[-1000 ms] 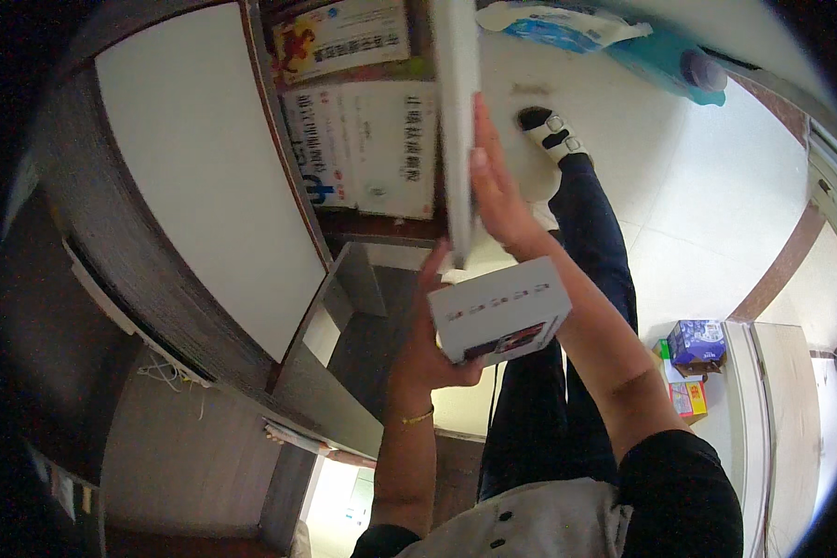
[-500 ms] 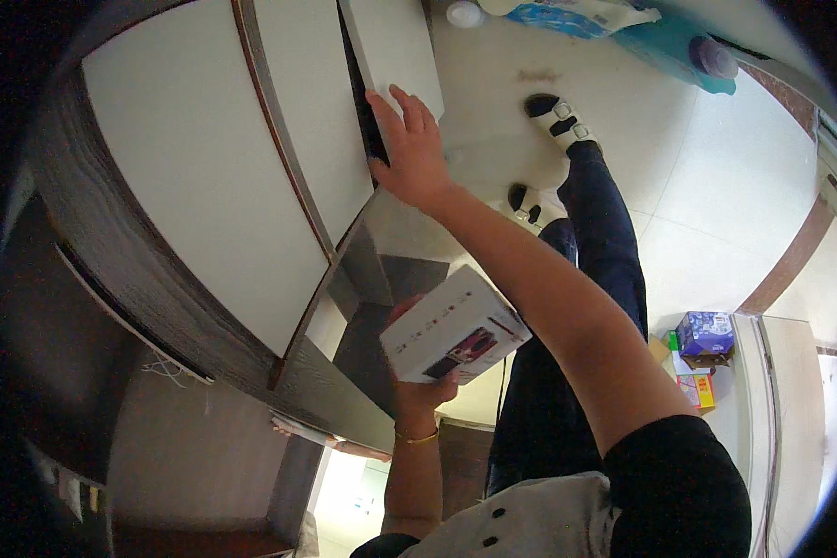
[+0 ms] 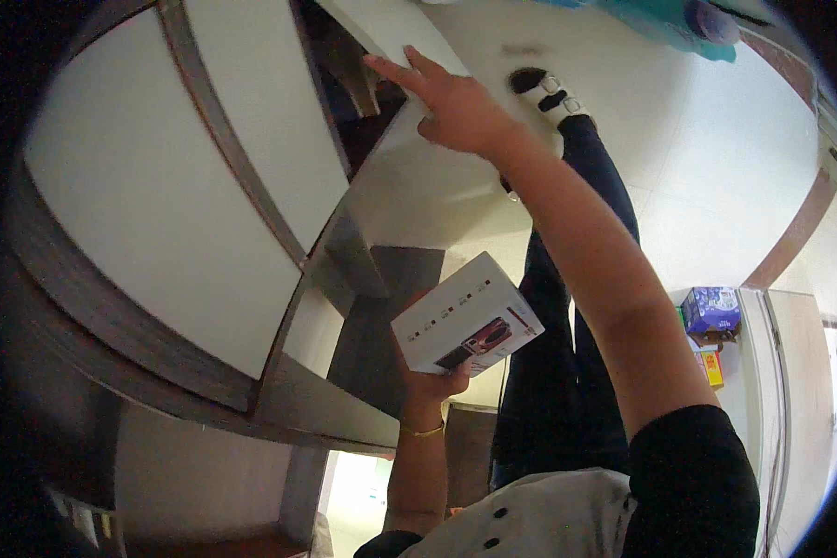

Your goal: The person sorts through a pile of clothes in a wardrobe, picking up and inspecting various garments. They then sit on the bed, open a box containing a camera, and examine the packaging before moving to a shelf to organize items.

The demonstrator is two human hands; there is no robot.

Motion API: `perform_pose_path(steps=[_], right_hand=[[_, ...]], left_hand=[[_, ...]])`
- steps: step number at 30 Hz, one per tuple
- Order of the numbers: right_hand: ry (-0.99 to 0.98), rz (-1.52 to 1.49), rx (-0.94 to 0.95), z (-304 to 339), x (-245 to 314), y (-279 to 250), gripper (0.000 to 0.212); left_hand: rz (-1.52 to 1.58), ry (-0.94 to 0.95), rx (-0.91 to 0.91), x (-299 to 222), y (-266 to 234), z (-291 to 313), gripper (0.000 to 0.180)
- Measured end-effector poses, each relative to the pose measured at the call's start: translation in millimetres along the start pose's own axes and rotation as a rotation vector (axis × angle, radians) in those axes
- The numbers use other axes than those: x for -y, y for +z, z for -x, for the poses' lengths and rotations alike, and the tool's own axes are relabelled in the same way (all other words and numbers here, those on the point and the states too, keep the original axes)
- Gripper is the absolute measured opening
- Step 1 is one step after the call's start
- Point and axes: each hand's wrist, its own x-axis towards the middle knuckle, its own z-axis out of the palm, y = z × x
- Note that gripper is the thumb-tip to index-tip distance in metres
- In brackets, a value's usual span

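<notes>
In my left hand [image 3: 430,383] is a white cardboard box [image 3: 456,307] with a dark-and-red product picture on its face. The thumb lies over the lower edge, and the other fingers are mostly hidden behind the box. My right hand [image 3: 463,110] is stretched forward to a white cabinet door [image 3: 395,26] that stands ajar. Its fingers are apart, with the fingertips at the door's edge and nothing held. Inside the dark gap [image 3: 353,93] something brownish shows, too dim to name.
More white cabinet doors [image 3: 139,177] with dark wood trim run along the left. A blue-purple box [image 3: 711,307] and a yellow-red packet [image 3: 711,367] lie at the right. At the top stands a teal bottle [image 3: 665,28] with a purplish cap. My shoes [image 3: 553,98] are on the pale tiled floor.
The cabinet door has swung wider open, and the dark gap has grown. My right hand has moved along with the door. The white box stays in my left hand, nearly in place.
</notes>
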Motion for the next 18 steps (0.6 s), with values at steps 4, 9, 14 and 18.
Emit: perform_pose_path(steps=[4,9,14,18], right_hand=[[-0.075,0.031,0.051,4.3,-21.4,-22.6,0.099],[-0.126,0.054,0.048,-20.9,-44.5,-46.3,0.097],[-0.171,0.036,0.214,-28.9,-54.5,-67.7,0.088],[-0.248,-0.003,0.338,-33.4,-47.4,-114.6,0.078]], left_hand=[[-0.070,0.012,0.114,7.9,-7.1,-0.2,0.067],[-0.564,0.313,0.308,-36.9,32.4,-28.0,0.074],[-0.742,0.379,0.352,-36.9,29.1,-29.6,0.059],[-0.441,0.191,0.337,-16.5,8.7,-30.4,0.059]])
